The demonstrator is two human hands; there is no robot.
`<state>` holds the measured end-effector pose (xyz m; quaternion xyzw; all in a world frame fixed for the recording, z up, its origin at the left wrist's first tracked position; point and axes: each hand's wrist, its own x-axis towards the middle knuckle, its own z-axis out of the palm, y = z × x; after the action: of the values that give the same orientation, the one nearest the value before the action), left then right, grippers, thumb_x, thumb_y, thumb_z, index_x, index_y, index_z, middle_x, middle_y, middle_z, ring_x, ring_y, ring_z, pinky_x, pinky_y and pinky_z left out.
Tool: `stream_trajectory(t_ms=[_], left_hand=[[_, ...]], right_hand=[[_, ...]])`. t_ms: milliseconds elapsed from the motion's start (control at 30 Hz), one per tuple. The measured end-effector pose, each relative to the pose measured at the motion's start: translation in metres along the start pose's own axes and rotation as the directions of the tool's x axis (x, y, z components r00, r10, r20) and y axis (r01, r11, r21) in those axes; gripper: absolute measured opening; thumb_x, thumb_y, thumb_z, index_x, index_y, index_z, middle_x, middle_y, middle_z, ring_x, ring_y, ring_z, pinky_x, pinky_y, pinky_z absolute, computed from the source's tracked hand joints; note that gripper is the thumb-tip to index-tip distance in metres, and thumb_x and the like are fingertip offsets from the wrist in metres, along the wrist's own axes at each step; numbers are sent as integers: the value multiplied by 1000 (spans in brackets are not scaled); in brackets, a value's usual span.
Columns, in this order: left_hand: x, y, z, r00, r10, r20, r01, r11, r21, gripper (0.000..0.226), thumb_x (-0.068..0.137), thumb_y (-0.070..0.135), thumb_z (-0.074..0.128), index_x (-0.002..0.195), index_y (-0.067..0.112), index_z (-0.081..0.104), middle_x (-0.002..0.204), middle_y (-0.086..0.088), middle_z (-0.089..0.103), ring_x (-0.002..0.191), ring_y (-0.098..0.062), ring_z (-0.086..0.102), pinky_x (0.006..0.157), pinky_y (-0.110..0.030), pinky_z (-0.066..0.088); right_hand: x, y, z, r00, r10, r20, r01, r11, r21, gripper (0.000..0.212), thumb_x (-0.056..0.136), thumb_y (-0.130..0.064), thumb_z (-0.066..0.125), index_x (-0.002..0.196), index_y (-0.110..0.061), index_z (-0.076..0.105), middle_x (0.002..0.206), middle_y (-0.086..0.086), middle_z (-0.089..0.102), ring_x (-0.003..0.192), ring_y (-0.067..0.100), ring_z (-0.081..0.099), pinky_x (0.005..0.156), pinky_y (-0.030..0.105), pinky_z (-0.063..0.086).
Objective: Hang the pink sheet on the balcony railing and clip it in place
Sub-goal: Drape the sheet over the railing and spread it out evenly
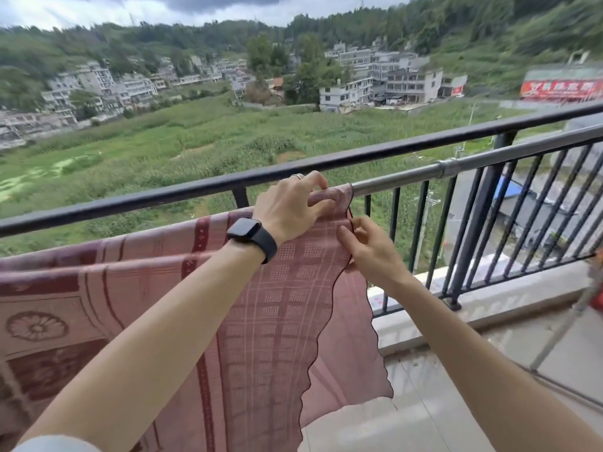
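Left hand: our left hand [290,207] lies palm down on top of the pink sheet [156,308] where it folds over the silver pole [483,158]; the fingers curl forward and press the cloth against the pole, and a thin ring sits on one finger.
Left wrist: we wear a black smartwatch [251,238] on a dark band.
Right hand: our right hand [368,252] is just below and to the right of the left one; thumb and forefinger are closed in a pinch on the dark scalloped edge of the sheet, with the other fingers curled loosely in.
Pink sheet: it hangs over the silver pole, spreading from the left edge of the scene to the middle; the near layer falls toward us, patterned with grids, stripes and a flower medallion, and its right edge drops in a wavy line down toward the floor.
Silver pole: it runs slanting up to the right, just on the near side of the balcony railing [359,158], bare to the right of our hands, with a metal joint further along.
Balcony railing: a dark top rail with dark upright bars on a pale concrete ledge.
Floor: pale tiles [440,415] lie at near right.
Far view: green fields [182,138], white village houses [378,83], wooded hills, a grey cloudy sky.
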<state>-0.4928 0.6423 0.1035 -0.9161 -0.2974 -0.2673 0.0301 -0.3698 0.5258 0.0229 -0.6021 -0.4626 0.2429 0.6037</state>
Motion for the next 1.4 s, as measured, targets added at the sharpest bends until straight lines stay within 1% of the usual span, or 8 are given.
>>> stream_trajectory(t_ms=[100,233,567,767,933,1100,1267,1400], left_hand=[[-7,-11,-3,998,-29,-51,27,999,-31,34,95,57,49,113,31,62,97,3,69,85,-20,65,60,-31,45],[-15,-23,-8,999,-49,-20,48,999,-18,35,89,62,56,113,37,61,96,6,71,83,-17,67,66,-39,57],[-16,-20,-4,995,-53,-82,59,995,76,44,97,64,36,116,38,65,96,5,73,84,-19,67,61,-28,39],[21,5,-4,947,-64,-314,58,998,-30,35,99,52,45,105,28,70,88,3,73,76,-21,67,57,-30,47],[57,70,-9,821,-21,-570,-17,998,-61,28,100,44,49,104,27,71,86,7,70,68,-13,60,56,-26,43],[62,98,48,957,-113,-266,122,992,15,32,100,48,47,105,26,71,91,0,73,81,-25,68,64,-32,49],[62,113,58,923,-123,-365,108,992,-61,34,98,50,48,105,27,72,86,1,74,75,-22,68,56,-28,47],[84,146,45,890,-44,-455,38,999,-22,33,98,48,50,105,25,72,78,3,71,64,-16,64,49,-23,38]], right_hand=[[1,-5,-13,963,-163,-215,133,980,-147,14,102,-28,52,99,-17,60,80,5,68,60,15,60,53,34,49],[0,25,2,998,56,-18,-59,946,-320,25,104,-35,47,89,-18,59,74,1,66,49,4,48,57,32,38],[14,-2,-1,983,-141,-120,121,980,-158,18,105,-22,45,90,-18,56,69,-4,53,48,0,41,46,22,36],[30,-39,-45,968,-241,-62,216,939,-269,18,104,-23,48,95,-11,59,70,4,59,47,5,42,45,36,39],[39,-51,-94,916,-304,-262,260,947,-190,19,104,-23,48,92,-13,57,70,-3,57,48,-2,50,42,16,41],[42,-4,-134,969,-171,-177,116,952,-283,24,103,-26,49,83,-20,59,68,-3,61,57,12,53,49,19,42],[47,9,-150,958,-185,-217,132,962,-241,23,104,-27,47,89,-15,58,73,4,63,58,17,55,52,39,50],[54,-9,-188,928,-196,-318,154,976,-153,23,104,-23,46,90,-10,58,71,1,59,57,9,50,53,32,46]])
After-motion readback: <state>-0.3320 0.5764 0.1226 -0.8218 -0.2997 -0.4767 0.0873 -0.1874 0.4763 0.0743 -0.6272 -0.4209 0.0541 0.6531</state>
